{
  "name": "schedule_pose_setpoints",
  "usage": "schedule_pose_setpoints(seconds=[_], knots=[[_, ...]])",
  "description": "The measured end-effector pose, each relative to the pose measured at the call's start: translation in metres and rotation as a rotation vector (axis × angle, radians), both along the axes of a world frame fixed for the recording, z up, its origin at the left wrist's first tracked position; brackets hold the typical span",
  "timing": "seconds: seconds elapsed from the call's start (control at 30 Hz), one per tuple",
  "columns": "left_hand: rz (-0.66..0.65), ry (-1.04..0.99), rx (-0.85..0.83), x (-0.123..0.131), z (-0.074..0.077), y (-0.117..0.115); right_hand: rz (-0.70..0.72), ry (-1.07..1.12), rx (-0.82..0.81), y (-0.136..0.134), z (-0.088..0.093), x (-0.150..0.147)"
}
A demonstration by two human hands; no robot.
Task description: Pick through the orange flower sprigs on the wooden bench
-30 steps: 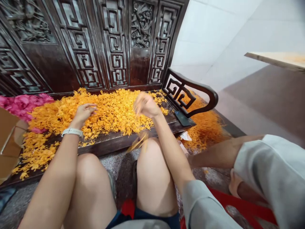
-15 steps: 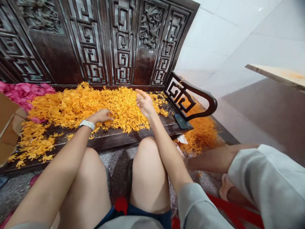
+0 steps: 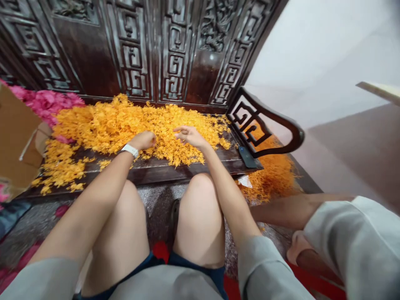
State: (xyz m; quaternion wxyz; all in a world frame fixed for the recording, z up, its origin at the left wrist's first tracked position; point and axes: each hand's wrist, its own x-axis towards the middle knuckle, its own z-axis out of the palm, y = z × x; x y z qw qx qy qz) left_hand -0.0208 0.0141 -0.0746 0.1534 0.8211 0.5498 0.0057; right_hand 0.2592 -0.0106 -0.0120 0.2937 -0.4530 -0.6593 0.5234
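A broad heap of yellow-orange plastic flower pieces (image 3: 115, 121) covers much of the dark wooden bench seat (image 3: 109, 177). Over the front of this heap, my left hand (image 3: 143, 140), with a pale watch on its wrist, has its fingers curled closed; whatever they hold is hidden. My right hand (image 3: 190, 136) hovers over the pieces to the right, fingers stretched leftward and apart, with nothing visible in them. A gap separates the two hands.
A dark phone (image 3: 246, 157) lies by the carved armrest (image 3: 271, 121). Pink petals (image 3: 46, 102) and a cardboard box (image 3: 18, 137) are at left. Orange strands (image 3: 278, 173) pile on the floor beyond the bench. Another person's leg (image 3: 281, 210) is at right.
My view has shifted, so the bench appears farther right and slightly higher. My left hand has curled tighter, and my right hand has lowered, its fingers now pointing left toward the left hand.
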Motion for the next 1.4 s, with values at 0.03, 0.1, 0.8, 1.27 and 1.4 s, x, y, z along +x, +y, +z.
schedule_pose_setpoints(seconds=[0.03, 0.1, 0.8, 1.27, 1.4], knots=[[0.015, -0.019, 0.014, 0.0, 0.003, -0.001, -0.002, -0.057, 0.022, 0.001, -0.002, 0.0], [0.069, -0.065, 0.071, 0.0, 0.009, -0.003, 0.017, -0.191, 0.062, 0.005, -0.008, 0.0], [0.634, -0.382, 0.491, -0.087, 0.029, -0.023, 0.296, -1.082, 0.555, -0.005, -0.019, -0.07], [0.305, -0.796, 0.33, -0.111, 0.031, -0.042, 0.108, -0.561, 0.651, -0.009, -0.014, -0.162], [0.264, -0.702, 0.299, -0.106, 0.032, -0.049, 0.139, -0.531, 0.616, -0.005, -0.017, -0.179]])
